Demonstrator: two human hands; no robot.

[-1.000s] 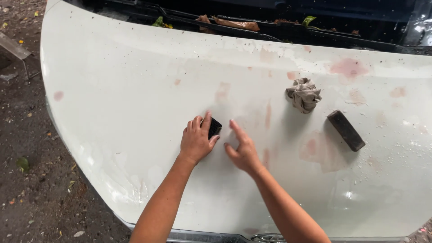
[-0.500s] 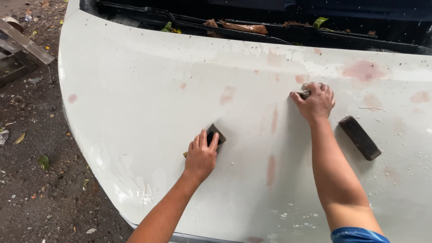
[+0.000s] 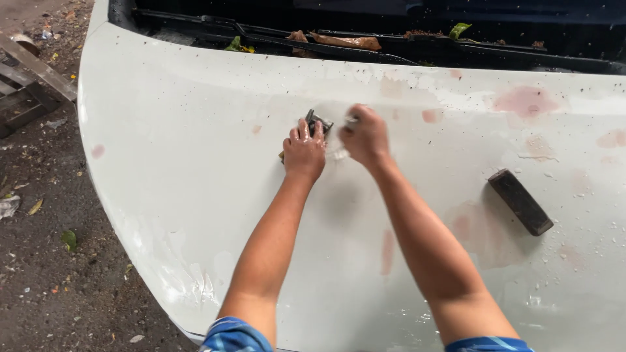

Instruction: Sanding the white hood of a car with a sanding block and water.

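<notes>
I stand over a white car hood point(image 3: 195, 130) with pink filler patches and wet specks. My left hand point(image 3: 303, 153) presses a small dark sanding pad point(image 3: 319, 122) against the middle of the hood, and the pad shows past my fingertips. My right hand point(image 3: 365, 137) is a blurred fist right beside it. Only a grey scrap of the rag point(image 3: 351, 119) shows at the knuckles. A wet smear lies on the paint between the two hands.
A long dark sanding block point(image 3: 520, 201) lies on the hood to the right. Dry leaves point(image 3: 345, 42) sit in the cowl at the hood's far edge. A wooden pallet point(image 3: 29, 85) stands on the dirt ground point(image 3: 45, 261) to the left.
My right hand reached right, closed on the grey rag and brought it back beside my left hand. The left hand slid the pad a little farther up the hood.
</notes>
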